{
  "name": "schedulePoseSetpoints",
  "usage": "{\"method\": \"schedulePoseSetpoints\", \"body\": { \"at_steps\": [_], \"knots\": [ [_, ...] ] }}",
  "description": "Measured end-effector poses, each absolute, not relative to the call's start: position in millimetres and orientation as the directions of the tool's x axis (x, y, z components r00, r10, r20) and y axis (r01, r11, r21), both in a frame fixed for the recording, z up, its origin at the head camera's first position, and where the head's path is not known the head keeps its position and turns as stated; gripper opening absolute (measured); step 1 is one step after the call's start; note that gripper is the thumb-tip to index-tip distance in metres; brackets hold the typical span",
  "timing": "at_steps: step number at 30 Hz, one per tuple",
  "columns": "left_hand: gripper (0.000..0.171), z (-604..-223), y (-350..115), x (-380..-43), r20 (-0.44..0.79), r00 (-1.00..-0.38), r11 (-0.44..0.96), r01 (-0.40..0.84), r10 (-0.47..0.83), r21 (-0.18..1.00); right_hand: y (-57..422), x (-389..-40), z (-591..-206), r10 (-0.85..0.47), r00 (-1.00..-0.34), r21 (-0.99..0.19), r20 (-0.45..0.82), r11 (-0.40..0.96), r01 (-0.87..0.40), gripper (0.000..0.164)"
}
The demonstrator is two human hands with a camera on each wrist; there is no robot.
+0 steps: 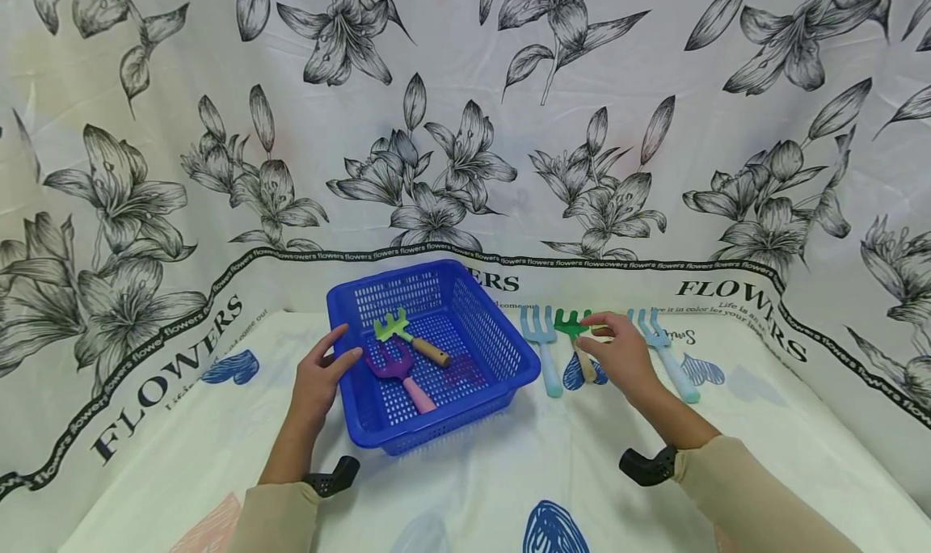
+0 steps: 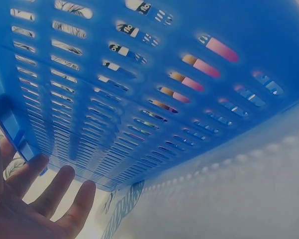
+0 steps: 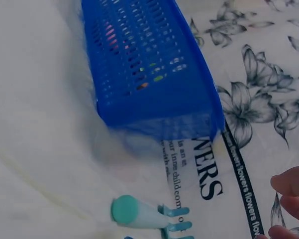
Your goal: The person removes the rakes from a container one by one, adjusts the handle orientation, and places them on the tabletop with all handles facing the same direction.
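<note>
floral cloth (image 1: 451, 480), both hands (image 1: 316, 379) (image 1: 618, 351) unclenched: left at blue basket (image 1: 483, 327), right by green rake (image 1: 570, 327)

The head view looks forward and down from above, far enough back to take in both the left hand (image 1: 318, 375) and the right hand (image 1: 618, 352), with the flowered backdrop (image 1: 465, 173) across its upper half. The left wrist camera sits very near the blue basket (image 1: 451, 415), its slotted side filling the upper frame. From farther off, the right wrist view, turned sideways, shows the basket at top and shares with the head view the pale-blue fork (image 3: 149, 215), bottom centre.
</note>
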State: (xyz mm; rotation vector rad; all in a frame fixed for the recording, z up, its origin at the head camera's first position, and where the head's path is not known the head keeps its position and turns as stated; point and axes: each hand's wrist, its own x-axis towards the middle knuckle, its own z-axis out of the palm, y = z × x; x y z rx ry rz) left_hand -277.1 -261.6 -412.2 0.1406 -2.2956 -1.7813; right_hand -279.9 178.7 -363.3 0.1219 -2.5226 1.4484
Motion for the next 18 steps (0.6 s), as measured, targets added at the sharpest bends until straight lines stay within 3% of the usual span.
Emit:
{"method": "schedulePoseSetpoints", "body": {
  "at_steps": [18],
  "knots": [
    [0.069, -412.3, -260.8, -276.7, 0.133, -0.965, 0.262, 0.072, -0.225, 0.962, 119.7, -279.8, -357.6, -0.108, -0.931, -0.807, 0.348, 0.471, -0.357, 0.033]
  ]
}}
